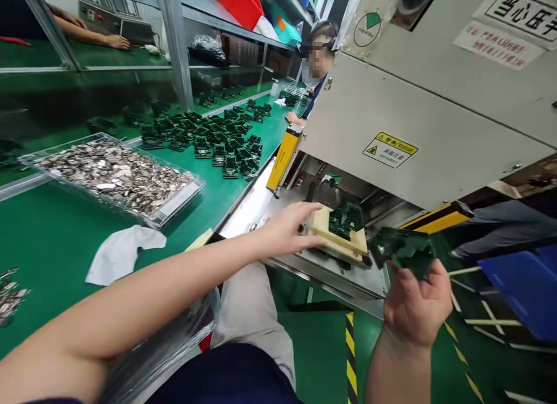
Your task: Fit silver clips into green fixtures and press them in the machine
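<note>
My left hand (289,230) reaches over to a cream-coloured fixture block (359,241) on the press bed, thumb and fingers apart at its near left corner. Whether the fingertips touch the block I cannot tell. Seated in the block is a dark green part (346,218) like a small moulded housing. To the right of the block, my right hand (420,305) grips a similar dark green translucent part (411,250) between thumb and fingers, slightly blurred. A grey press machine (361,119) with warning labels stands over the fixture.
On the green bench lie many dark green parts (217,134), a clear tray (178,209) of small shiny metal pieces, and a white cloth (124,253). Yellow guard bars (284,159) flank the press opening. Another person's hand (296,119) rests beyond the machine. A blue bin (522,291) stands right.
</note>
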Demonstrator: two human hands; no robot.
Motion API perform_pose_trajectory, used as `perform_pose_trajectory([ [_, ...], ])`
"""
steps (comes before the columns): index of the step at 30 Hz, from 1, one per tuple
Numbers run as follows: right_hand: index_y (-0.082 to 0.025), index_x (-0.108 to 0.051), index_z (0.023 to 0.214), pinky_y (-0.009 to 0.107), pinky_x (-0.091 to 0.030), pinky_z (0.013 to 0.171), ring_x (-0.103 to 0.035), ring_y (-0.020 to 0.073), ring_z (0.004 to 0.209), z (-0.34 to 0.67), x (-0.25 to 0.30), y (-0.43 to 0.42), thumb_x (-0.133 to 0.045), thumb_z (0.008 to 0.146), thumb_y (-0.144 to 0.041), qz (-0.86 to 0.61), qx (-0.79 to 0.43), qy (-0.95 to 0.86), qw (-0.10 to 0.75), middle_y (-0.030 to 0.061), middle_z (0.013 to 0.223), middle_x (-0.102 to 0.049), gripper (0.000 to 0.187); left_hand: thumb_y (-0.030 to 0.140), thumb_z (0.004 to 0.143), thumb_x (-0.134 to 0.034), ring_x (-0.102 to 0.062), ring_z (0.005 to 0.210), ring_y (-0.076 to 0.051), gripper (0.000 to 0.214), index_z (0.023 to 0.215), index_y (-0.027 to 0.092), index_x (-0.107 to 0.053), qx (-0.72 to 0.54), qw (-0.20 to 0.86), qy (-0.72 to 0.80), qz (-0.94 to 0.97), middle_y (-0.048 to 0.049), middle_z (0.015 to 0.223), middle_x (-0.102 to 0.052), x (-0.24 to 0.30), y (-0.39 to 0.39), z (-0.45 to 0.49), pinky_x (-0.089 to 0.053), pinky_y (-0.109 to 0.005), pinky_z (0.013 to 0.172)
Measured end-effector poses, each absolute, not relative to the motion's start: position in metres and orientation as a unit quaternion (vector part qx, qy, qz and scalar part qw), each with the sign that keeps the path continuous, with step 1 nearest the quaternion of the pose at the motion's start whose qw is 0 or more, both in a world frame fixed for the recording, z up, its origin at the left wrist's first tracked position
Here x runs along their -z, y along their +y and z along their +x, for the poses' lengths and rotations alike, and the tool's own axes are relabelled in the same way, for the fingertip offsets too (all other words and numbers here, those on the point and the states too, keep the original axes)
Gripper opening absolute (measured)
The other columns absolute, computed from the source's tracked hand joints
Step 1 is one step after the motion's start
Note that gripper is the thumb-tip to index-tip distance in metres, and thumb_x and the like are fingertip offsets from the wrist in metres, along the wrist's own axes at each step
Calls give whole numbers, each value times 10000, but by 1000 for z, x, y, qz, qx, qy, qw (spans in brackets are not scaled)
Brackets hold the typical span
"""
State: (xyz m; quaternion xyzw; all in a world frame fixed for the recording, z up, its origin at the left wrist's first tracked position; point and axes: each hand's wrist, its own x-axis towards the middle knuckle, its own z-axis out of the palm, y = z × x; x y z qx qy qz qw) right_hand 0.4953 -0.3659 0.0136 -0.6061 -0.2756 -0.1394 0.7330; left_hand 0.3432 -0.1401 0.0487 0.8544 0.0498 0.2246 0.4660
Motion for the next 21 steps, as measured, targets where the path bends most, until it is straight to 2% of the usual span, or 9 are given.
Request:
perform_pose_trajectory([
  [3,-178,-580,1201,555,-384,1064,-512,301,1212,529,-18,-380,-875,586,-374,-666,162,-201,700,80,1166,-586,710,398,686,-793,-426,1356,-353,862,1406,105,-418,-212,433,57,874,-214,1440,-482,-56,-147,412,-367,-489,1120],
  [7,-152,-566,1212,526,-406,1052,-525,316,1211,548,-28,-364,-850,603,-466,-731,91,-247,629,137,1202,-595,741,436,672,-792,-610,1141,-314,781,1326,108,-518,-221,529,116,811,-186,1222,-648,-61,-153,436,-494,-452,993],
  [11,-171,-574,1211,503,-470,1001,-609,303,1108,557,-40,-330,-796,663,-533,-767,33,-379,517,137,1156,-648,693,366,639,-815,-632,1083,-256,723,1276,139,-559,-269,631,137,714,-130,1168,-655,-51,-141,370,-514,-403,984],
  [13,-184,-594,1199,490,-490,981,-622,305,1095,560,-47,-315,-780,683,-545,-779,-20,-434,453,130,1156,-660,657,350,635,-815,-629,1082,-253,681,1246,164,-576,-249,637,166,710,-106,1162,-640,-38,-129,321,-494,-427,1021],
  [16,-186,-598,1219,479,-494,971,-608,323,1132,560,-50,-304,-737,718,-571,-793,-67,-456,400,132,1187,-655,646,377,652,-806,-613,1116,-272,627,1209,194,-586,-199,629,234,714,-98,1193,-620,-10,-113,260,-449,-484,1073],
  [18,-190,-599,1234,493,-458,1007,-579,329,1171,559,-44,-309,-695,735,-602,-806,-43,-456,375,126,1220,-641,654,378,658,-803,-578,1190,-287,619,1212,215,-580,-170,632,250,714,-116,1321,-559,10,-106,239,-414,-505,1102],
  [21,-204,-620,1217,540,-380,1056,-527,340,1221,558,-20,-347,-580,788,-661,-838,88,-401,360,116,1234,-617,628,361,634,-824,-511,1296,-305,623,1203,249,-597,-127,641,228,722,-124,1561,-302,33,-100,236,-377,-520,1121],
])
